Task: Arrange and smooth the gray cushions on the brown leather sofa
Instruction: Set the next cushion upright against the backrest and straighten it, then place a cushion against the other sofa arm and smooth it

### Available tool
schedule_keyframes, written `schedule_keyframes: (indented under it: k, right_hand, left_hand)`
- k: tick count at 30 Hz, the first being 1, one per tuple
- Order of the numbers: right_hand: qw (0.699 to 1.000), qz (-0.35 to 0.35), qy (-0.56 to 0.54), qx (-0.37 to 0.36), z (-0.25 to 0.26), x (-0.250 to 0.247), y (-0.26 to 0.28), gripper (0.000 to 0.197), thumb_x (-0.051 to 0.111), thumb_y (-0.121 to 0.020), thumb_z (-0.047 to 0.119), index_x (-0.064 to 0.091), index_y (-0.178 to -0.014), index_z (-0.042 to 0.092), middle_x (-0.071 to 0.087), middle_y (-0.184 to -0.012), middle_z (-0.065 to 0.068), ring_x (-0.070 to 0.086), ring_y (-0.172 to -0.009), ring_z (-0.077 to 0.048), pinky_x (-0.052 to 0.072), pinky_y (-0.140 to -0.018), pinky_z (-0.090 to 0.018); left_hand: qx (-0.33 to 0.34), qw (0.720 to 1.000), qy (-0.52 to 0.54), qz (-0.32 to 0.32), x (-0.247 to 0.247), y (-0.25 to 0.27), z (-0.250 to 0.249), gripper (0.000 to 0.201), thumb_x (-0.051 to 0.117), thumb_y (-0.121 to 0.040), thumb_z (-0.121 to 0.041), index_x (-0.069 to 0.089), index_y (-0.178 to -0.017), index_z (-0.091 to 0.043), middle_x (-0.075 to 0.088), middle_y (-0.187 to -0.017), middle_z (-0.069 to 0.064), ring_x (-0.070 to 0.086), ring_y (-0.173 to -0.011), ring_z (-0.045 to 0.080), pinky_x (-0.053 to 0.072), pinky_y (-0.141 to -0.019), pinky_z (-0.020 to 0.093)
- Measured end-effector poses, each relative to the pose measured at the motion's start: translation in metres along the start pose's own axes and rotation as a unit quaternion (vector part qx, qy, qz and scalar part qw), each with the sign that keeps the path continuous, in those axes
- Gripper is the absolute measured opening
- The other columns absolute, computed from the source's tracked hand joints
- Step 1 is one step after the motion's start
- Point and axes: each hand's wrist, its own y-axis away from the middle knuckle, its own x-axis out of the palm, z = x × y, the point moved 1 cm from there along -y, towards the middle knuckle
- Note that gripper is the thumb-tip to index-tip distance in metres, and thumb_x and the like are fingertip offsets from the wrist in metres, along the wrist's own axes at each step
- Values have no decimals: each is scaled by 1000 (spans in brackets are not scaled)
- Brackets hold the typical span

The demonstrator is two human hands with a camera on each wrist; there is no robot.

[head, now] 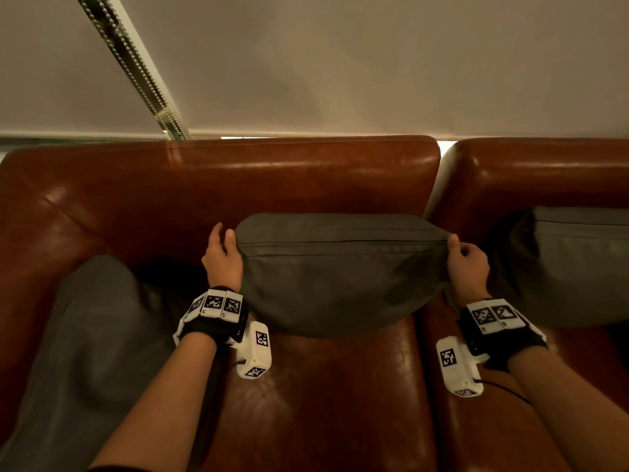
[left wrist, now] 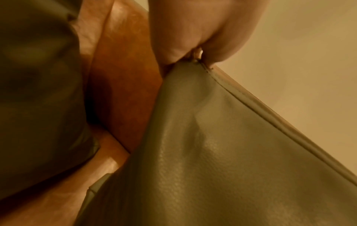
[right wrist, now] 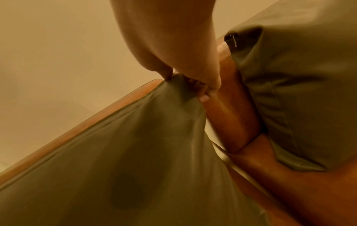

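Note:
A gray cushion [head: 340, 270] stands upright against the backrest of the brown leather sofa [head: 218, 185]. My left hand [head: 223, 253] pinches its upper left corner, and my right hand [head: 464, 264] pinches its upper right corner. The left wrist view shows the left hand [left wrist: 195, 56] closing on the seam corner of the cushion [left wrist: 212, 152]. In the right wrist view the right hand [right wrist: 185, 79] bunches the corner fabric of the cushion [right wrist: 135, 160]. A second gray cushion [head: 95, 352] lies slumped on the seat at the left. A third gray cushion [head: 575, 264] leans on the neighbouring sofa section at the right.
A pale roller blind [head: 340, 63] with a bead chain [head: 136, 66] hangs behind the sofa. A narrow gap [head: 434, 192] splits the two backrest sections. Bare leather seat [head: 323, 403] lies in front of the held cushion.

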Motion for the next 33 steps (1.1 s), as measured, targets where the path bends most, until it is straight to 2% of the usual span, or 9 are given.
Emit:
schedule_keyframes:
  k: [3, 6, 9, 12, 16, 20, 22, 28, 33]
  right_hand:
    - [999, -20, 10, -42, 13, -1, 11, 47, 42, -99, 37, 44, -136, 8, 48, -137, -13, 44, -128, -28, 35, -104, -36]
    - [965, -55, 153, -204, 21, 6, 18, 48, 37, -100, 40, 40, -141, 16, 41, -146, -7, 34, -137, -25, 22, -111, -51]
    - [904, 2, 279, -323, 18, 24, 24, 53, 25, -97, 49, 36, -144, 27, 37, -151, 0, 25, -144, -21, 9, -113, -56]
    - [853, 64, 380, -352, 8, 41, 24, 62, 7, -93, 53, 28, -148, 33, 34, -153, 3, 20, -146, -21, 0, -113, -62]
    - [846, 68, 397, -349, 13, 43, 23, 66, 2, -92, 52, 28, -148, 29, 31, -155, -2, 14, -147, -23, -10, -108, -69]
    - [817, 94, 321, -470, 48, 66, 51, 61, 20, -94, 49, 35, -145, 19, 29, -154, -11, 10, -147, -30, -4, -111, -66]
    - [746, 167, 267, -587, 70, 95, 83, 55, 31, -94, 41, 36, -144, 18, 29, -153, -14, 10, -145, -32, 6, -114, -63]
    - [412, 314, 214, -828, 54, 203, 209, 79, 66, -78, 12, 29, -146, 25, 34, -150, -18, 26, -139, -41, 26, -109, -62]
    - [337, 290, 294, -846, 24, 272, 269, 118, 79, -63, 14, 3, -147, 47, 5, -159, -10, 7, -141, -50, 8, -100, -76]
  left_hand:
    - [24, 997, -70, -24, 0, 5, -2, 49, 28, -102, -38, 32, -146, -17, 41, -147, 10, 31, -138, 29, 20, -112, 47]
    - [169, 966, -181, -74, 5, 14, -10, 50, 25, -101, -39, 30, -146, -18, 29, -154, 4, 18, -145, 21, 7, -114, 54]
    - [280, 915, -291, -5, 19, 20, -13, 56, 13, -97, -45, 25, -148, -25, 22, -157, -3, 9, -147, 15, -5, -113, 55]
    - [277, 881, -375, 77, 31, 17, -6, 64, 0, -92, -51, 20, -149, -30, 17, -158, -5, 4, -148, 14, -5, -114, 60]
    - [272, 878, -380, 104, 24, 18, -7, 64, -3, -91, -55, 7, -150, -34, 8, -160, -6, -5, -148, 13, -9, -114, 60]
    - [284, 911, -298, -2, -11, 57, 2, 54, 16, -98, -46, 13, -149, -30, 17, -158, -1, 1, -147, 15, -4, -117, 55]
    - [239, 936, -246, -77, -32, 93, 33, 51, 31, -99, -36, 18, -147, -29, 22, -157, 1, 5, -147, 15, 0, -119, 50]
    - [-20, 945, -261, -195, -49, 213, 173, 64, 40, -92, -39, 10, -149, -37, 9, -158, 3, -3, -147, 20, -1, -114, 58]
    - [-121, 910, -348, -190, -60, 217, 235, 104, 63, -72, -64, -3, -149, -40, -12, -159, 9, -18, -146, 27, -9, -108, 66]
